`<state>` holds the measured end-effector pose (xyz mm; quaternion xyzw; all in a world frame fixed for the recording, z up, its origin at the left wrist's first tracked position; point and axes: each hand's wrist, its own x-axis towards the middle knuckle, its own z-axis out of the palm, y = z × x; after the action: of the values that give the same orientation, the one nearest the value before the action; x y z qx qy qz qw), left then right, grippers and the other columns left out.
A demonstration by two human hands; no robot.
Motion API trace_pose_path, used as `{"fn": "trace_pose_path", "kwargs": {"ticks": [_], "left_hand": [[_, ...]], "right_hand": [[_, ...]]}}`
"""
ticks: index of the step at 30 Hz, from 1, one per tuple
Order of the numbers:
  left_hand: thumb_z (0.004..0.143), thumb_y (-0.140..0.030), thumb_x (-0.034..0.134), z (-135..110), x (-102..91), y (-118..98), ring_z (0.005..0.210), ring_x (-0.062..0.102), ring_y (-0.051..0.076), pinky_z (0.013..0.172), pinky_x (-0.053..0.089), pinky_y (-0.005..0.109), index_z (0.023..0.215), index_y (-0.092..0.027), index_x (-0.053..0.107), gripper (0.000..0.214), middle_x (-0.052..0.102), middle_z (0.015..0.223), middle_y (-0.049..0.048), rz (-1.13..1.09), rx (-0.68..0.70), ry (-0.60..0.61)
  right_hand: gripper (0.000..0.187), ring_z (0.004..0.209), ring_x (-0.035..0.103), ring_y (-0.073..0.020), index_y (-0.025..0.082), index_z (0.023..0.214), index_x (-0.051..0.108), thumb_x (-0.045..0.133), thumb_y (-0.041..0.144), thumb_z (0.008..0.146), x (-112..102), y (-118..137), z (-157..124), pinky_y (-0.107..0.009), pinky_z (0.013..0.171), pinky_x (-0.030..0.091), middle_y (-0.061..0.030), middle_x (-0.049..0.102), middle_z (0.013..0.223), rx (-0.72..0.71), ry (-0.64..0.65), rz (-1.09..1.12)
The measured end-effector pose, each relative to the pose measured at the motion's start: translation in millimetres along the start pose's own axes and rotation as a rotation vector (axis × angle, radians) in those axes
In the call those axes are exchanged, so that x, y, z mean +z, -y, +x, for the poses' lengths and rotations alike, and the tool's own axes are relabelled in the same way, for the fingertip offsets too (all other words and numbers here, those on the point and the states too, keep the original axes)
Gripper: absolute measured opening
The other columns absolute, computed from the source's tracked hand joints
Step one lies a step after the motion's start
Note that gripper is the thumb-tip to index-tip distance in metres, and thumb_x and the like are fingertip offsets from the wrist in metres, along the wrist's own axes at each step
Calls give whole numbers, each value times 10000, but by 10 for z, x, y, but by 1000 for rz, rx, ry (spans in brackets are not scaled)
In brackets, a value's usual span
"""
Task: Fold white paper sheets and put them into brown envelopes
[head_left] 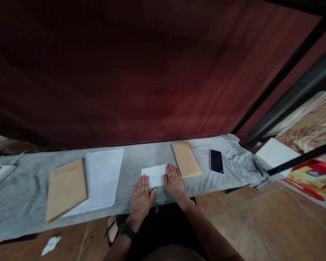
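Note:
A small folded white paper (154, 174) lies on a grey cloth (130, 159) spread over a long low surface. My left hand (141, 195) lies flat on the cloth with fingers stretched out, its fingertips at the paper's near left corner. My right hand (174, 179) also lies flat, fingers together, touching the paper's right edge. Neither hand grips anything. A dark watch band (126, 229) is on my left wrist.
A brown envelope (186, 158) lies just right of my right hand, a black phone (216, 161) beyond it. At left, a larger brown envelope (66, 188) overlaps a white sheet (103, 177). A dark red wall stands behind. Tiled floor (260, 224) lies below.

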<state>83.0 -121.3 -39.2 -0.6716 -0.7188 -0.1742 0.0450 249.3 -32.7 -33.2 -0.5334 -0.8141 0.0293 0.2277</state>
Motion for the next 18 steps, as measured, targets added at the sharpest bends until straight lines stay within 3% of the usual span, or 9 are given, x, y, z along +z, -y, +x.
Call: {"fn": "trace_pose_path", "kwargs": {"ticks": [7, 11, 14, 18], "left_hand": [[1003, -464, 317, -7, -12, -30, 1467, 370, 325, 1176, 337, 511, 1510, -30, 385, 671, 416, 1554, 230, -9, -23, -27], [999, -473, 314, -4, -21, -27, 1467, 371, 323, 1179, 337, 506, 1500, -23, 399, 678, 417, 1553, 228, -5, -24, -15], [995, -485, 322, -8, -3, -5, 1468, 369, 323, 1179, 337, 508, 1499, -26, 403, 687, 420, 1552, 228, -4, -32, -11], [978, -479, 384, 18, -23, -47, 1455, 388, 334, 1183, 322, 522, 1484, -40, 433, 672, 448, 1533, 230, -12, -37, -25]], "right_hand": [[363, 1024, 660, -291, 119, 1269, 619, 526, 221, 933, -146, 197, 106, -408, 900, 518, -189, 679, 1140, 240, 98, -26], [319, 923, 705, -287, 71, 1196, 641, 554, 189, 912, -126, 177, 191, -362, 808, 529, -204, 719, 1035, 390, 137, 158], [245, 827, 717, -264, 100, 1087, 690, 566, 197, 899, -106, 94, 233, -329, 730, 532, -136, 751, 883, 403, 127, 304], [202, 724, 707, -199, 180, 927, 719, 527, 242, 908, -159, 52, 260, -270, 641, 536, -40, 749, 786, 308, 93, 442]]}}
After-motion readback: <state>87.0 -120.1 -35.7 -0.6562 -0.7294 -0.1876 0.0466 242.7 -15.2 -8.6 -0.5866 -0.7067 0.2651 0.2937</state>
